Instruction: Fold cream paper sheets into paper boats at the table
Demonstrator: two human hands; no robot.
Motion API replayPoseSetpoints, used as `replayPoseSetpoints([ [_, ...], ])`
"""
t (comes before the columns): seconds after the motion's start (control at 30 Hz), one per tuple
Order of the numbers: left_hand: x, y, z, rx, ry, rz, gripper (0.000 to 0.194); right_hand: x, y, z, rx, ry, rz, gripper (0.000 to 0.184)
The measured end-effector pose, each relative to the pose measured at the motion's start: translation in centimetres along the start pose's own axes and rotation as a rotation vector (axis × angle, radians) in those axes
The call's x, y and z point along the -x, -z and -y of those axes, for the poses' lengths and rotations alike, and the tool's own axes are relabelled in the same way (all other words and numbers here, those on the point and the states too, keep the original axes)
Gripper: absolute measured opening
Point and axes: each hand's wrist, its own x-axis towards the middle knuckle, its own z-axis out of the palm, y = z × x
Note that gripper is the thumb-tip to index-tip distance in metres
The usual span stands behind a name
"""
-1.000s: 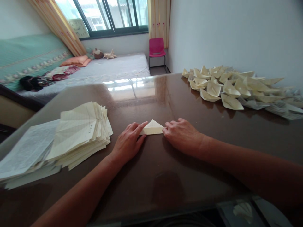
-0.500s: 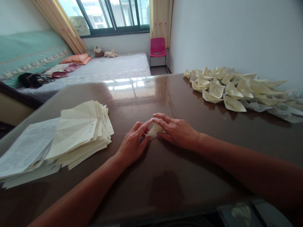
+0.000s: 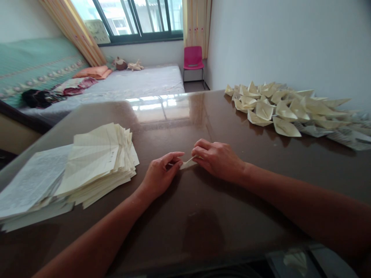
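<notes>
A small folded piece of cream paper (image 3: 188,164) lies between my hands over the middle of the brown table (image 3: 174,220). My left hand (image 3: 164,170) pinches its left end between thumb and fingers. At the right end, my right hand (image 3: 216,158) grips the paper with curled fingers, hiding much of it. To the left is a stack of creased cream paper sheets (image 3: 92,158), partly over printed white sheets (image 3: 31,181). A pile of folded paper boats (image 3: 285,110) covers the far right of the table.
Beyond the table's far edge stand a bed (image 3: 150,79) and a pink chair (image 3: 193,58) under the window. A white wall (image 3: 284,42) runs along the right. Something pale sits below the table's near right edge.
My hands have drawn apart; their fingertips met over the paper before. My right fingers have curled onto the paper's right end, and my left hand has shifted slightly left and lower.
</notes>
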Motion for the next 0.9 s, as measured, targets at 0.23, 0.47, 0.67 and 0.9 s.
replayPoseSetpoints([
  [0.23, 0.1, -0.4, 0.1, -0.075, -0.032, 0.041, 0.015, 0.0, -0.3, -0.1, -0.067, -0.014, 0.007, 0.021],
  [0.47, 0.3, -0.4, 0.2, -0.193, -0.172, 0.046, 0.011, 0.0, -0.8, -0.4, -0.154, -0.046, -0.013, 0.018],
  [0.67, 0.4, -0.6, -0.1, -0.269, -0.213, 0.043, 0.012, 0.0, -0.9, -0.5, -0.169, -0.076, -0.038, 0.018],
  [0.9, 0.6, -0.7, 0.3, -0.380, -0.257, 0.014, 0.013, -0.1, -1.1, -0.4, -0.179, -0.099, -0.049, 0.017],
])
